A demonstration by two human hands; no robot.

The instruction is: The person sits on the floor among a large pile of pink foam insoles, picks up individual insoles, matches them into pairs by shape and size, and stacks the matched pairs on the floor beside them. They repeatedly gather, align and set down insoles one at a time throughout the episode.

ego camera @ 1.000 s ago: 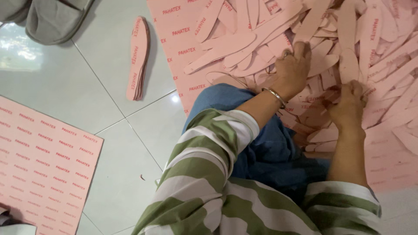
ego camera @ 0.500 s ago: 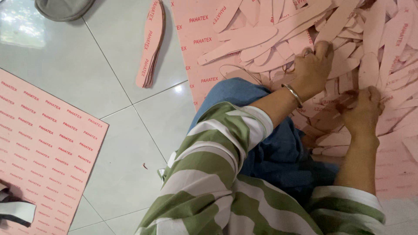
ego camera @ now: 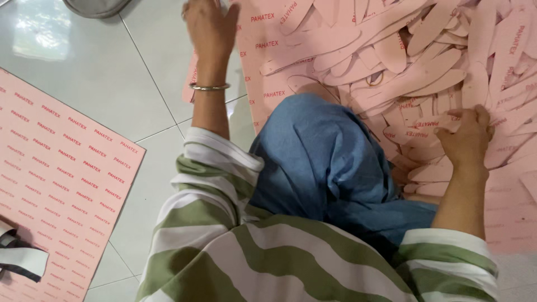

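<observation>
Since earlier, our left hand swung to eleven o'clock, fingers spread empty; our right hand pinches a pink insole cutout, long axis toward nine.

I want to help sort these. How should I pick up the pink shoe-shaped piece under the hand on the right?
Probably by its free rounded end. The pink insole piece lies flat on the pile of pink cut-outs, with the right hand pinching its right end. Come from the left, slide fingers under the thin edge, and pinch top and bottom, since it is flat and bendy-looking.
</observation>
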